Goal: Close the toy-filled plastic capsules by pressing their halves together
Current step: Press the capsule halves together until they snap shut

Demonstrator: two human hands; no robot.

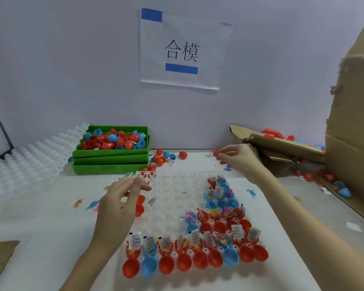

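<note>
A clear dimpled tray [172,198] lies on the white table. Its front rows and right side hold several open red and blue capsules [198,244] with toys and paper slips inside, their hinged lids [166,264] lying open toward me. My left hand [118,204] hovers over the tray's left edge with its fingers loosely extended, and a red capsule [140,204] shows just beyond it. My right hand [236,158] is raised past the tray's far right corner and pinches a small pink-red piece [214,153] at its fingertips.
Stacked green bins [111,159] with loose capsule halves stand at the back left, beside a pile of white trays [29,162]. Loose capsules [162,157] lie behind the tray. A torn cardboard box [282,143] with red capsules fills the right, and small toys are scattered on the table.
</note>
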